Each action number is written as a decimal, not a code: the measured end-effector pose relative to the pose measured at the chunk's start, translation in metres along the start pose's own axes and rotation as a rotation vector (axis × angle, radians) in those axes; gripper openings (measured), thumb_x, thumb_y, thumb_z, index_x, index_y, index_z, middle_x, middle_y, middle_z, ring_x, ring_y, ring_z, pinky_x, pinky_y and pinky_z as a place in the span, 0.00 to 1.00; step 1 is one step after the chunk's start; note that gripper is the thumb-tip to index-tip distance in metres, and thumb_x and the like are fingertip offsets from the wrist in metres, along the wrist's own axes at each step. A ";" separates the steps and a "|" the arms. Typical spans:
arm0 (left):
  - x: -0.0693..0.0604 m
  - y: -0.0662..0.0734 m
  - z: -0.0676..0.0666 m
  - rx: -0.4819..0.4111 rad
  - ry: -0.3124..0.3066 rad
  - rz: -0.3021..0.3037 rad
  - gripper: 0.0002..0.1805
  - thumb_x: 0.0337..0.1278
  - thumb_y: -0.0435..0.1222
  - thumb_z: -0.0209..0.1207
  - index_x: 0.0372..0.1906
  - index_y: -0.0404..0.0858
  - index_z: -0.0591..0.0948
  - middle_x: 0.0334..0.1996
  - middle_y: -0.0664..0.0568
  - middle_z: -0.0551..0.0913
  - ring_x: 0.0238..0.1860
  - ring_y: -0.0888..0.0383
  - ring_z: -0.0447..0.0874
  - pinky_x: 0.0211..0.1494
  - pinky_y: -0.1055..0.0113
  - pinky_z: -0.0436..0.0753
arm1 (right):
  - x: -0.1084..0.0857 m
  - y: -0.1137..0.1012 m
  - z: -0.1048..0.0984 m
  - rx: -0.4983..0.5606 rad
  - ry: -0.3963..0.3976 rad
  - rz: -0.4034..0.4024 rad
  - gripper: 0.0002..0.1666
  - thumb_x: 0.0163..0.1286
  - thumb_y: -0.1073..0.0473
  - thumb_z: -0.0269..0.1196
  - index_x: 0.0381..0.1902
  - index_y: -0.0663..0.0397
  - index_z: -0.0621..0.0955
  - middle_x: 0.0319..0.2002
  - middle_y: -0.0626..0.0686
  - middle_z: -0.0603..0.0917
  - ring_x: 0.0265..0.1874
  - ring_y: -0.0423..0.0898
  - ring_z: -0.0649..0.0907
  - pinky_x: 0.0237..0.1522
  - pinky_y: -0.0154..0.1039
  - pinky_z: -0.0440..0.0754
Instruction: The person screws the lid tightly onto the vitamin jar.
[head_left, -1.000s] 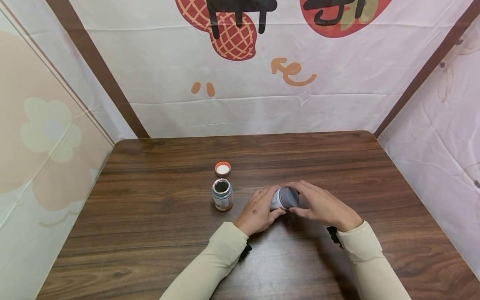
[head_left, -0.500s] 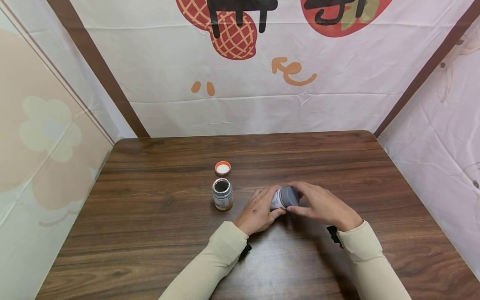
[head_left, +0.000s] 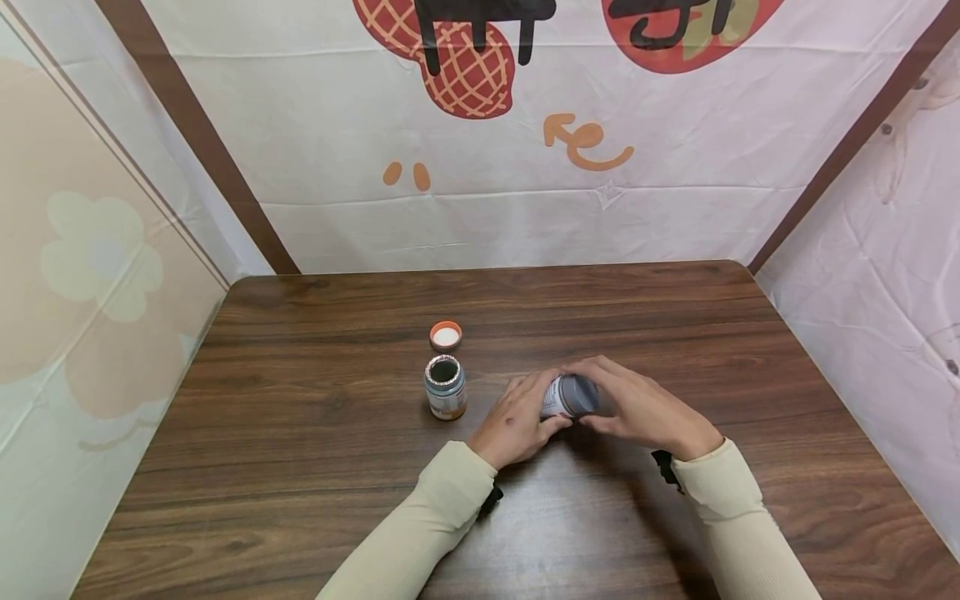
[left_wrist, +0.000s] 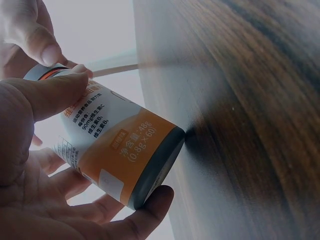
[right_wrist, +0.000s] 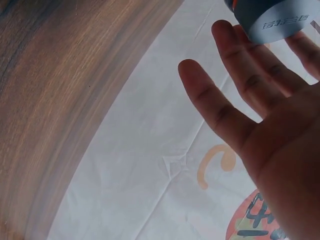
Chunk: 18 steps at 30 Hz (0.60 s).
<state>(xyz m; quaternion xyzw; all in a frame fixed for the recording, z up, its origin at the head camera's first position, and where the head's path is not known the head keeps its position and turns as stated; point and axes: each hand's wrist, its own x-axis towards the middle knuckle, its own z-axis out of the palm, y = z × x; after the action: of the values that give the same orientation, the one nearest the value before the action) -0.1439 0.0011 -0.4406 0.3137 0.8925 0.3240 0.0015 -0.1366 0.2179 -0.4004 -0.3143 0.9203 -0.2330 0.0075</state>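
In the head view my left hand [head_left: 513,421] grips a small supplement bottle [head_left: 553,400], tilted over the table with its grey cap [head_left: 581,394] towards the right. The left wrist view shows the bottle's white and orange label [left_wrist: 135,142], with my thumb across it and fingers beneath; its dark base is near the tabletop. An orange band shows at the cap's edge. My right hand [head_left: 637,408] is around the cap; in the right wrist view its fingers [right_wrist: 215,105] are fairly straight and spread beside the cap. Its thumb is hidden there.
A second, uncapped bottle [head_left: 446,400] stands upright left of my hands, torn seal around its mouth. Behind it an orange-rimmed cap [head_left: 446,336] lies inside up. The wooden table [head_left: 300,467] ends at a printed white cloth wall [head_left: 337,233].
My right fingers and thumb closed in on the cap half a second ago and now stand wider around it. The left hand and its bottle have hardly moved.
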 end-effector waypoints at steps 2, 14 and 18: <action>0.000 0.000 0.000 -0.005 -0.002 0.000 0.32 0.61 0.42 0.68 0.67 0.41 0.69 0.59 0.47 0.78 0.60 0.46 0.73 0.62 0.54 0.73 | 0.000 0.000 0.000 -0.002 0.003 -0.015 0.40 0.57 0.63 0.76 0.66 0.49 0.73 0.58 0.50 0.77 0.48 0.46 0.80 0.46 0.48 0.80; 0.001 -0.001 0.001 -0.008 -0.003 0.006 0.32 0.60 0.41 0.68 0.67 0.41 0.70 0.60 0.47 0.78 0.60 0.48 0.73 0.63 0.55 0.72 | 0.000 -0.003 -0.002 0.010 -0.009 0.052 0.36 0.62 0.54 0.73 0.66 0.53 0.73 0.55 0.53 0.80 0.45 0.46 0.80 0.45 0.47 0.79; 0.000 0.000 0.000 -0.007 -0.014 -0.009 0.31 0.61 0.42 0.67 0.66 0.41 0.70 0.60 0.47 0.77 0.61 0.47 0.73 0.62 0.54 0.73 | 0.000 -0.003 -0.001 0.014 -0.006 0.063 0.35 0.63 0.53 0.72 0.65 0.55 0.74 0.56 0.54 0.80 0.48 0.46 0.81 0.48 0.48 0.79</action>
<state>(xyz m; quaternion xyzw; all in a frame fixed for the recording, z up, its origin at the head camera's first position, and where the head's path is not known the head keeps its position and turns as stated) -0.1439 0.0012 -0.4407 0.3119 0.8928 0.3249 0.0103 -0.1350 0.2161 -0.3979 -0.2856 0.9281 -0.2380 0.0196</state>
